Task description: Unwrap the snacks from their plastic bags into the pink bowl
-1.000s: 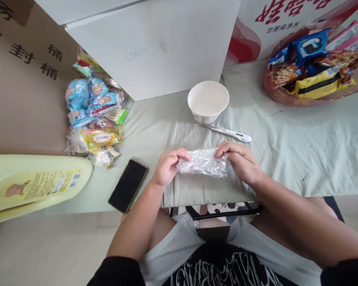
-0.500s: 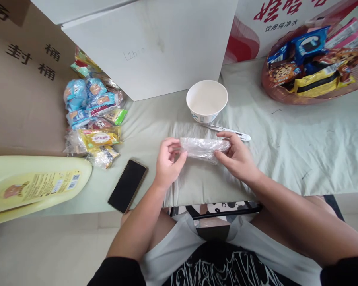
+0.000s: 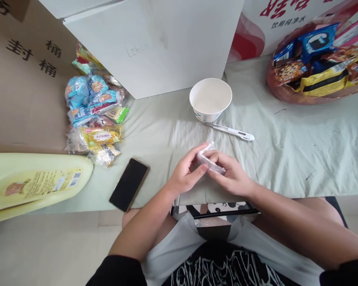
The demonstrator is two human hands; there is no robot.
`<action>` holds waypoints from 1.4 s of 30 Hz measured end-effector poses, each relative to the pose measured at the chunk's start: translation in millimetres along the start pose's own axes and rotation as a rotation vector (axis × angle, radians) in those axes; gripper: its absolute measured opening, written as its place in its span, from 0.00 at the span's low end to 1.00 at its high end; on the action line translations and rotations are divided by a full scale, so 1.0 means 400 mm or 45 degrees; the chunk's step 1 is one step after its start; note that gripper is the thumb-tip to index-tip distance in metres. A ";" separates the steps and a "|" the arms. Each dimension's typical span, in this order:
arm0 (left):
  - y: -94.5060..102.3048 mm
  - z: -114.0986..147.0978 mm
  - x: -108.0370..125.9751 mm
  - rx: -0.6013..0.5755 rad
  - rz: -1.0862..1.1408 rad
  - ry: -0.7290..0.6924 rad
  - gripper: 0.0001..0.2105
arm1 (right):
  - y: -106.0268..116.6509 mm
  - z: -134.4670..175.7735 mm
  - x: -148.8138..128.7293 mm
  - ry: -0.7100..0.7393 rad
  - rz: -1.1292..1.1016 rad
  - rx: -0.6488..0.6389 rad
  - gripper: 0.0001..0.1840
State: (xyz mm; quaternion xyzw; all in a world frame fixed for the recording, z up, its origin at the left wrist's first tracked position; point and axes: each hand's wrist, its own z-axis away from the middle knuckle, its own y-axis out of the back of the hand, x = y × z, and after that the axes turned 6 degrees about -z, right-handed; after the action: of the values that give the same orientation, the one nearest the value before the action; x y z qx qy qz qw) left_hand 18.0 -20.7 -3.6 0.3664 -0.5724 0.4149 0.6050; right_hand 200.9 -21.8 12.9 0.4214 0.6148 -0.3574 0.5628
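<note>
A piece of clear, crinkled plastic film (image 3: pixel 208 158) is folded up between my two hands above the cloth-covered table. My left hand (image 3: pixel 186 171) grips its left side, fingers behind and thumb in front. From the right, my right hand (image 3: pixel 230 172) pinches it with bent fingers; the two hands nearly touch. Just beyond them lies a white utility knife (image 3: pixel 232 131), slanting across the cloth. Behind the knife stands a white paper bowl (image 3: pixel 210 99), upright, with nothing visible inside.
A black-screened phone (image 3: pixel 129 185) lies left of my hands. Several wrapped snacks (image 3: pixel 95 115) are piled by a brown carton (image 3: pixel 24 99). A yellow bottle (image 3: pixel 38 184) lies at far left. White boxes (image 3: pixel 161 47) stand behind; a pink basket (image 3: pixel 304 99) of snacks sits back right.
My hands have come together and slightly nearer to me. The plastic film, stretched lengthwise between them before, is now folded into a smaller bundle.
</note>
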 end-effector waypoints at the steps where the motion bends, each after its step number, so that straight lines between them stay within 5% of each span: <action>1: 0.001 -0.001 0.003 -0.014 -0.004 0.009 0.24 | -0.005 0.000 0.002 -0.024 -0.043 0.000 0.13; 7: -0.001 -0.013 0.010 0.282 -0.043 0.021 0.15 | -0.017 0.001 0.032 -0.216 -0.071 0.289 0.08; 10: 0.001 -0.017 0.005 0.395 -0.097 -0.019 0.15 | -0.012 -0.002 0.040 -0.190 0.003 0.465 0.18; 13: 0.002 -0.014 0.001 0.313 -0.057 0.055 0.17 | -0.003 -0.006 0.028 -0.219 -0.020 0.326 0.26; 17: -0.003 -0.012 0.001 0.268 0.093 0.136 0.22 | 0.003 -0.011 0.006 -0.421 0.085 0.239 0.12; 22: 0.006 -0.024 -0.002 0.252 0.071 0.220 0.18 | 0.008 -0.018 0.000 -0.409 -0.017 0.248 0.11; 31: 0.072 -0.030 0.023 0.821 0.101 0.076 0.25 | 0.117 -0.047 -0.006 -0.327 -0.086 0.410 0.08; 34: 0.068 -0.060 0.078 0.970 -0.196 -0.125 0.22 | 0.135 -0.047 -0.014 -0.281 -0.030 0.336 0.06; 37: 0.039 -0.138 0.168 1.018 -0.838 -0.260 0.17 | 0.133 -0.043 -0.022 -0.229 -0.005 0.264 0.04; 39: 0.009 -0.220 0.231 0.892 -1.351 -0.182 0.16 | 0.130 -0.038 -0.027 -0.204 -0.011 0.219 0.04; 42: -0.044 -0.362 0.288 0.509 -1.923 0.133 0.06 | 0.128 -0.034 -0.033 -0.169 0.014 0.183 0.03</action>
State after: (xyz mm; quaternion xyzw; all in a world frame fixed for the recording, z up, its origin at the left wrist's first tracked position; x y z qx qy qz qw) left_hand 90.5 115.1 100.7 0.7386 -0.0533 0.0027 0.6721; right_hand 242.8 8.9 29.1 0.4395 0.5466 -0.4247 0.5724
